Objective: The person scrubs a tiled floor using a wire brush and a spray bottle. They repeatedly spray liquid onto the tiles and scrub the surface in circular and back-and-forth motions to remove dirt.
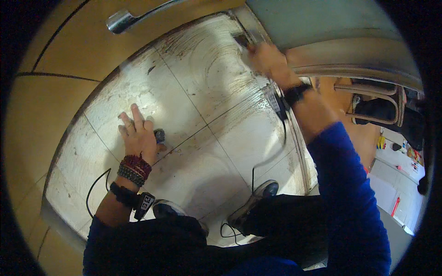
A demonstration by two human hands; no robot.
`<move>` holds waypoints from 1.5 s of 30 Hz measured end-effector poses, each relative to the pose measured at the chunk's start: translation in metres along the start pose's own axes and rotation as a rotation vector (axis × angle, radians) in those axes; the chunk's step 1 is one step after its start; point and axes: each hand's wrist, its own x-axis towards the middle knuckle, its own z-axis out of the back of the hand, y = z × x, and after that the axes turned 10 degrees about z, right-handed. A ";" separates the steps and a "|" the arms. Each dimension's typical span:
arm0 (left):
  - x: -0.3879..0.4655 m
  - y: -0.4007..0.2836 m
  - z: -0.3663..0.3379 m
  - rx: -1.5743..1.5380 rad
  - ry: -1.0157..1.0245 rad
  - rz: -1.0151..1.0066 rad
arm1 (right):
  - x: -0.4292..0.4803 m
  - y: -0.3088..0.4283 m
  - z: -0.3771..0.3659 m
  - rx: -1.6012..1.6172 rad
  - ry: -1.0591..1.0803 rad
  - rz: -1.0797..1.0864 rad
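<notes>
A dirty white tiled floor, with wet, soapy brown smears, lies below me. My left hand rests at the left of these tiles, fingers spread; a small dark round object shows beside it, partly hidden. My right hand is bent and blurred by motion at the upper right edge of the tiles, next to a metal track. Something dark shows by its fingertips, but I cannot tell what it is or whether the hand grips it. A strapped device with a cable hangs at my right wrist.
A chrome handle juts in at the upper left, over yellowish tiled wall. My shoes stand on the tiles. Beyond the curved sill at right are a metal-framed chair and a white surface with small items. Loose cables trail by both wrists.
</notes>
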 end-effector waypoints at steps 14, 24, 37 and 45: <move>0.003 0.006 -0.013 -0.017 -0.034 -0.032 | 0.021 0.028 0.034 -0.087 0.025 0.099; 0.003 0.007 -0.010 -0.043 -0.084 -0.046 | 0.047 0.002 0.014 -0.220 0.097 0.019; 0.007 0.010 -0.021 0.070 -0.179 -0.067 | 0.039 0.013 0.010 -0.121 0.001 0.127; 0.004 0.011 -0.008 0.049 -0.129 -0.087 | 0.064 0.068 -0.002 -0.215 -0.050 0.207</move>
